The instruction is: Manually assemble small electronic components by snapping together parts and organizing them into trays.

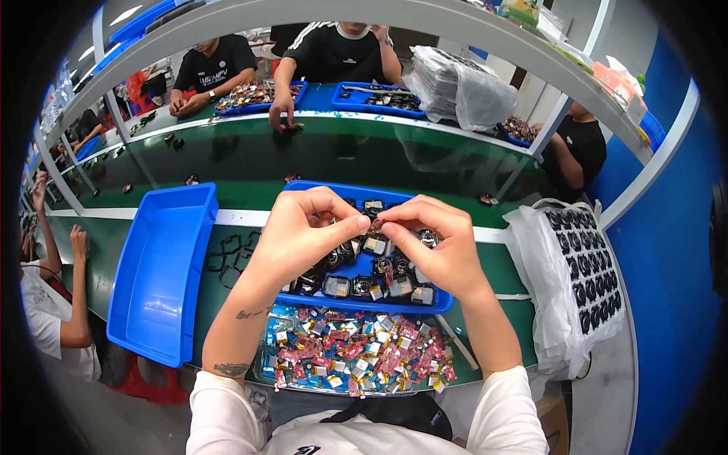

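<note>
Above a blue tray [379, 305], both my hands meet fingertip to fingertip. Between the thumbs and forefingers of my left hand [307, 231] and my right hand [440, 243] is a small red circuit board [376, 224], partly hidden by the fingers. In the blue tray lie several black plastic housings [336, 286], some with silvery battery-like blocks in them. Closer to my body, a clear shallow tray is heaped with red circuit boards [353, 350], silvery cells and yellow-taped pieces.
To the left stands a blue bin [155, 284] with bare insides, near black frames [231, 254]. At right is a stack of trays of round black parts [584, 265] in white wrapping. Beyond runs a green conveyor belt [341, 159]; across it a person's hand [282, 114] touches a small part. A shelf beam [379, 17] crosses overhead.
</note>
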Available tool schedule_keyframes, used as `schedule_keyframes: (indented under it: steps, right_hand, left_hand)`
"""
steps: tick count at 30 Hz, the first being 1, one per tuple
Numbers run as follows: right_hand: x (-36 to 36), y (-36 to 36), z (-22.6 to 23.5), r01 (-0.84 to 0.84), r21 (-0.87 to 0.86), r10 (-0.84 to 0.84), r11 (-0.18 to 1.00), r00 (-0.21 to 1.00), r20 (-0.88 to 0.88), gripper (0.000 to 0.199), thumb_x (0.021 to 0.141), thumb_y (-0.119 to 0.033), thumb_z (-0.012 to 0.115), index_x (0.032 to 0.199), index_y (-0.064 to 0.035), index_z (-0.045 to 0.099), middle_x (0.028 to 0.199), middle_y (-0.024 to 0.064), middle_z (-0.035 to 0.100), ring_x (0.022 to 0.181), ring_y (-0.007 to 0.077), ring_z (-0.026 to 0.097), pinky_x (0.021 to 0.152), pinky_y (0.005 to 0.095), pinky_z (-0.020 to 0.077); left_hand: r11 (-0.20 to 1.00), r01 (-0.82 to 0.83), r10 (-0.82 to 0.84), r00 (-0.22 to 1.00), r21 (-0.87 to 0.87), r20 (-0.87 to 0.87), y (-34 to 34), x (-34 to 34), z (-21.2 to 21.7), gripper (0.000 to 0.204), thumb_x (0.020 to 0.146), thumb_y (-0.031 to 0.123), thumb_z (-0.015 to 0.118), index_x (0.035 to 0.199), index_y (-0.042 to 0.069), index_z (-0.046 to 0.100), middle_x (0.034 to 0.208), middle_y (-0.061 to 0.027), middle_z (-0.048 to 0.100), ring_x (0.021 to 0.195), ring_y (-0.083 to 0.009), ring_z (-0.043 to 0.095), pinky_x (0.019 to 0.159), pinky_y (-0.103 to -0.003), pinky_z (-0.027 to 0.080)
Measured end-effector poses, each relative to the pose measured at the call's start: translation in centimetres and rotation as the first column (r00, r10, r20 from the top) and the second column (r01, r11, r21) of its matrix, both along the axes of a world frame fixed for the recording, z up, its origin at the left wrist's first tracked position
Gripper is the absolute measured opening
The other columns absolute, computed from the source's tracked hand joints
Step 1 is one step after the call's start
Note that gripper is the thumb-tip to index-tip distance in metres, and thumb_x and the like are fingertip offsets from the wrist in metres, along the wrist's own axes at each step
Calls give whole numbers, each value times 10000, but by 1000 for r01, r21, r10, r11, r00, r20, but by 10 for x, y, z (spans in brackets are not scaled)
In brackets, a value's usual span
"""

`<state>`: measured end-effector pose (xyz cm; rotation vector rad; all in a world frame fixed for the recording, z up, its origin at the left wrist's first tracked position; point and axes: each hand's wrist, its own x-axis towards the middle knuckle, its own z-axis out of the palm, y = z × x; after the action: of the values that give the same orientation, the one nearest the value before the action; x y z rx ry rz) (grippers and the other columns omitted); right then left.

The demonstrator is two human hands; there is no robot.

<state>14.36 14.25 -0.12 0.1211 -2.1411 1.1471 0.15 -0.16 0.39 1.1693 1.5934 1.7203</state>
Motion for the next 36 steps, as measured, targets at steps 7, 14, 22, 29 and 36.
schedule_keyframes:
  steps: [7, 14, 22, 29, 36]
  right_hand:
    - [9, -3, 2, -2, -171, 30, 985, 987, 160, 250, 788, 28, 661, 1030, 37, 600, 951, 65, 621, 836, 118, 624, 744, 234, 512]
    - [13, 9, 1, 16, -181, -3, 983, 997, 71, 151, 809, 21, 627, 957, 44, 649, 913, 74, 625, 824, 114, 620, 726, 219, 511]
    - [9, 3, -6, 69, -124, -71, 990, 997, -12, 106, 802, -22, 667, 895, 30, 664, 819, 72, 642, 742, 100, 615, 664, 213, 505]
    - [7, 6, -8, -54, -391, 57, 919, 998, -3, 94, 834, -59, 660, 861, 31, 650, 785, 66, 631, 666, 93, 591, 570, 202, 477]
    - [9, 3, -11, -210, -667, 278, 715, 960, -4, 189, 848, -193, 675, 787, -29, 604, 710, 31, 615, 605, 70, 568, 532, 192, 455]
  left_hand:
    - [997, 73, -66, 968, 22, -243, 6, -3, -2, 151, 741, 136, 749, 817, 32, 669, 722, 50, 587, 601, -6, 391, 533, -171, 323]
    - [988, 157, -157, 987, 12, 30, 2, -7, 3, 118, 788, 58, 694, 843, 8, 603, 782, -32, 646, 720, -58, 592, 638, -172, 458]
    - [975, 213, -214, 977, -64, -11, 7, 4, -5, 174, 780, 5, 689, 931, -29, 611, 801, -53, 654, 766, -95, 629, 685, -194, 497]
    - [986, 84, -35, 951, 146, -309, 12, 8, -9, 136, 759, 72, 715, 821, -40, 669, 735, -51, 641, 675, -71, 590, 606, -208, 473]
    - [980, 177, -169, 981, 88, -97, 9, 9, -6, 86, 807, 45, 677, 834, -34, 657, 768, -25, 619, 704, -56, 557, 631, -186, 435]
